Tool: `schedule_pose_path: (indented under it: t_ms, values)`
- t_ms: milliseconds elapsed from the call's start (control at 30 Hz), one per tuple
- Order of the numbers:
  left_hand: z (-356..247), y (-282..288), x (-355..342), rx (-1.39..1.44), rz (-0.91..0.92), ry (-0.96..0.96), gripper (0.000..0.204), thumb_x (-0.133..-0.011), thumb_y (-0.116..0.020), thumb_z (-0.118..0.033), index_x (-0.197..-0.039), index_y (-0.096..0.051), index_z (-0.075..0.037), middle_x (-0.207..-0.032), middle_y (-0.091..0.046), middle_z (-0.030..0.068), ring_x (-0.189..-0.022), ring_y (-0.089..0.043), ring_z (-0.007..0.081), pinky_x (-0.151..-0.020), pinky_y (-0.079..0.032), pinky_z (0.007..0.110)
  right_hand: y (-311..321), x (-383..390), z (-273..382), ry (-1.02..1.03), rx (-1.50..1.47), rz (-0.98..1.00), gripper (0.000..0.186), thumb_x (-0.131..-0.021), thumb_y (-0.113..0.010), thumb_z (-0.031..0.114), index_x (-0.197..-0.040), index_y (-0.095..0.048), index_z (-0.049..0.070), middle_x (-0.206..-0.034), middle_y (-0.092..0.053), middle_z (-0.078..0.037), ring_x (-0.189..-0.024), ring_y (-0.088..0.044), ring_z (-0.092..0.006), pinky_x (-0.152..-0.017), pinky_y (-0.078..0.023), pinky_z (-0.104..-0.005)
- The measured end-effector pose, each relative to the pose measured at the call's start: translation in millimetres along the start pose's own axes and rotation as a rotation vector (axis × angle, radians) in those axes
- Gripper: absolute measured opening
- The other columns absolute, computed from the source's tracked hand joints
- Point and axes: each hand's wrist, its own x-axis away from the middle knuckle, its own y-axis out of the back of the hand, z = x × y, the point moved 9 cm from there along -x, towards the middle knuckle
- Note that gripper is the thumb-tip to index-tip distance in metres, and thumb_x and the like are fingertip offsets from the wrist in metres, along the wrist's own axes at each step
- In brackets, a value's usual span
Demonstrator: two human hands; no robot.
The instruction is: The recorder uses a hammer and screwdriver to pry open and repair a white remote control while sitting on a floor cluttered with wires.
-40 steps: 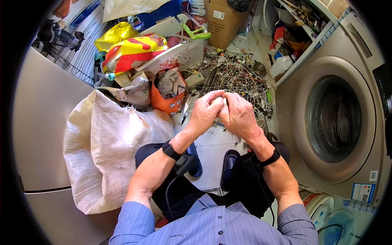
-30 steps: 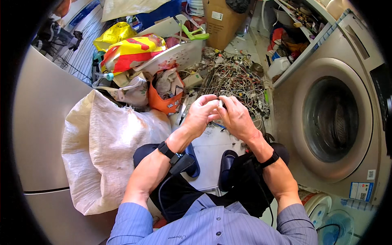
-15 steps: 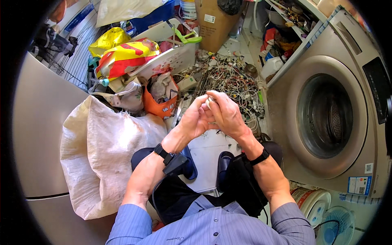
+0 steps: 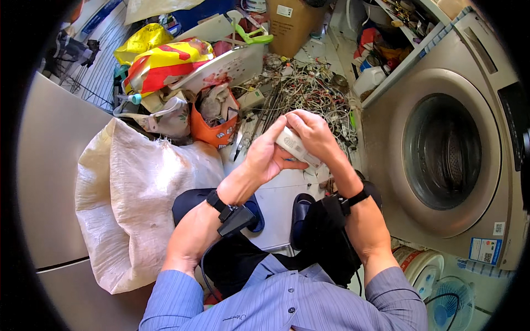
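Note:
A small white block-shaped piece with rounded edges, which looks like a power adapter (image 4: 293,144), is held up in front of me, its grey-printed side showing. Around its left end and underside are the fingers of my left hand (image 4: 264,154), the thumb at its upper end. My right hand (image 4: 312,134) grips its upper right side with bent fingers, and the fingertips of both hands meet at the top. Whatever the right fingertips touch there is hidden. Beyond the hands, a tangled heap of wires and small electrical scraps (image 4: 312,91) covers the floor.
On my left slumps a large white woven sack (image 4: 146,193), with an orange bag (image 4: 214,129) beyond it. A white bin (image 4: 243,66) piled with bags stands farther back. The washing machine (image 4: 381,160) closes off the right side. A cardboard box (image 4: 290,33) is at the back.
The white piece, mostly hidden in my fingers before, now shows its broad printed side. My right hand has turned and shifted slightly right; the whole view has moved a little.

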Motion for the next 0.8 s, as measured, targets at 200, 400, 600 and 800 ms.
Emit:
schedule_pose_path:
  t_ms: [200, 400, 600, 800]
  values:
    - [-25, 9, 2, 0.162, -0.024, -0.044, 0.059, -0.106, -0.047, -0.059, -0.117, -0.062, -0.003, -0.113, -0.073, 0.0166, -0.107, -0.073, 0.0359, -0.085, -0.062, 0.065, 22, 11, -10, -0.16, -0.184, 0.142, 0.036, -0.106, -0.053, 0.029, -0.107, -0.071, -0.002, -0.087, -0.071, -0.008, -0.074, -0.067, -0.0153, -0.066, -0.053, -0.0312]
    - [-32, 22, -1, 0.217, -0.098, -0.096, 0.065, -0.106, -0.048, -0.059, -0.123, -0.059, 0.002, -0.116, -0.071, 0.0249, -0.106, -0.074, 0.0389, -0.084, -0.064, 0.06, 18, 29, -4, -0.355, -0.424, 0.24, 0.034, -0.106, -0.053, 0.027, -0.117, -0.067, -0.002, -0.089, -0.073, -0.011, -0.063, -0.071, -0.0179, -0.049, -0.055, -0.0283]
    - [-34, 34, -3, 0.164, -0.177, -0.139, 0.061, -0.107, -0.047, -0.056, -0.118, -0.061, 0.002, -0.107, -0.074, 0.0203, -0.095, -0.077, 0.0326, -0.073, -0.068, 0.049, 17, 29, -8, -0.346, -0.417, 0.258, 0.033, -0.106, -0.053, 0.024, -0.122, -0.066, -0.002, -0.088, -0.073, -0.011, -0.063, -0.071, -0.0176, -0.049, -0.056, -0.028]
    - [-37, 36, -4, 0.156, -0.155, -0.147, 0.054, -0.107, -0.051, -0.051, -0.116, -0.061, 0.002, -0.1, -0.073, 0.0174, -0.082, -0.077, 0.0307, -0.065, -0.069, 0.041, 11, 31, -9, -0.389, -0.523, 0.307, 0.032, -0.106, -0.053, 0.02, -0.125, -0.065, -0.002, -0.085, -0.072, -0.01, -0.06, -0.07, -0.0154, -0.049, -0.057, -0.0275]
